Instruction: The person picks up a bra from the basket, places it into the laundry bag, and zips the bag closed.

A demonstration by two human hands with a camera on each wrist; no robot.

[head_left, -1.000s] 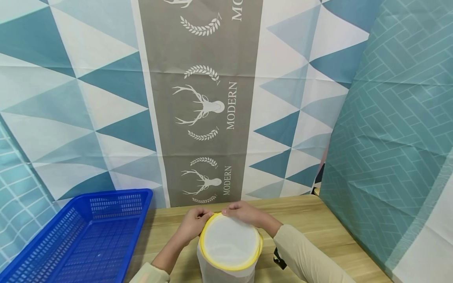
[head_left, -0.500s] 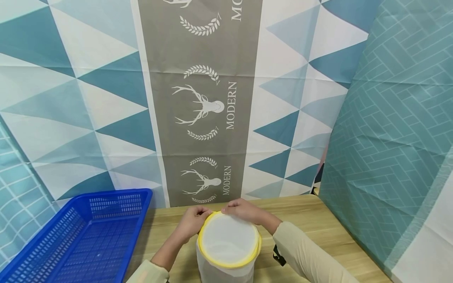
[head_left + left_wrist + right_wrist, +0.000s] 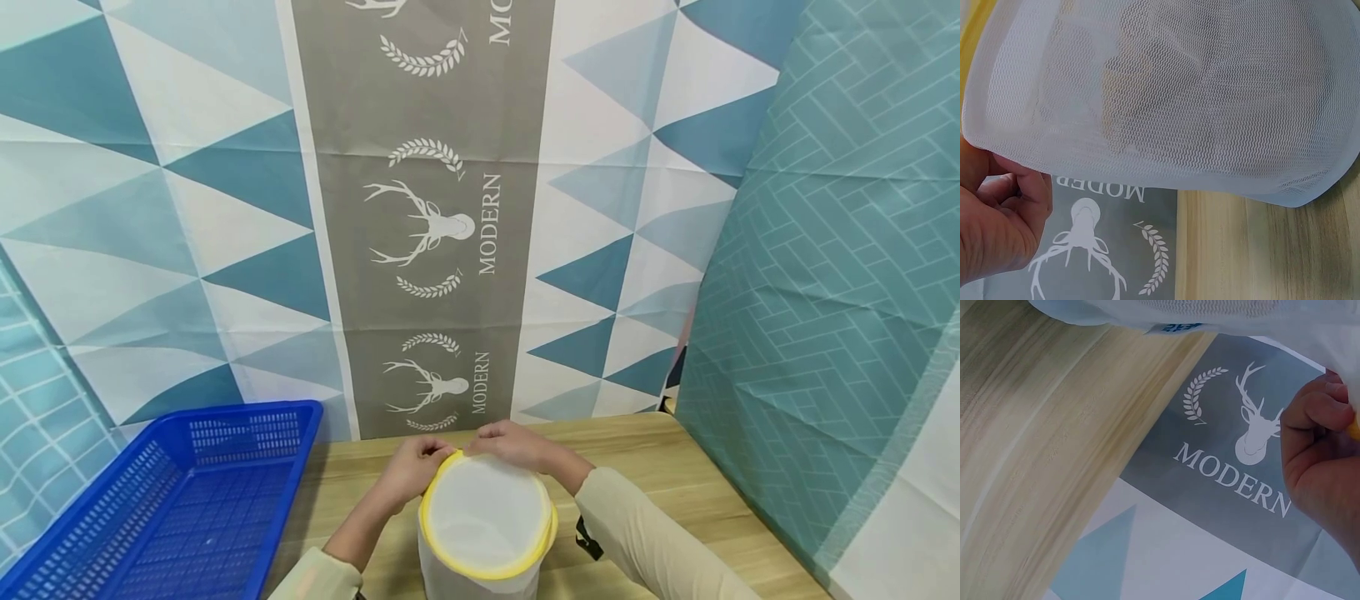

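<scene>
A white mesh laundry bag (image 3: 489,517) with yellow trim round its circular top stands at the front of the table. My left hand (image 3: 411,472) pinches the yellow edge at the back left. Close beside it, my right hand (image 3: 513,447) pinches the same edge at the back, thumb toward the left hand. In the left wrist view the mesh side (image 3: 1210,100) fills the upper part, with a darker, partly yellowish patch showing through it, and the left fingers (image 3: 1029,187) curl at its edge. The right wrist view shows the right fingers (image 3: 1322,409) curled at the yellow trim.
A blue plastic basket (image 3: 168,508) with perforated walls sits left of the bag on the wooden table (image 3: 637,454). A black strap with a buckle (image 3: 588,540) shows by the right sleeve. Patterned cloth (image 3: 435,300) hangs behind the table, and teal cloth (image 3: 832,275) on the right.
The right hand has shifted slightly left along the yellow edge, closer to the left hand. The bag's top has tilted a little; the left hand stays nearly in place.
</scene>
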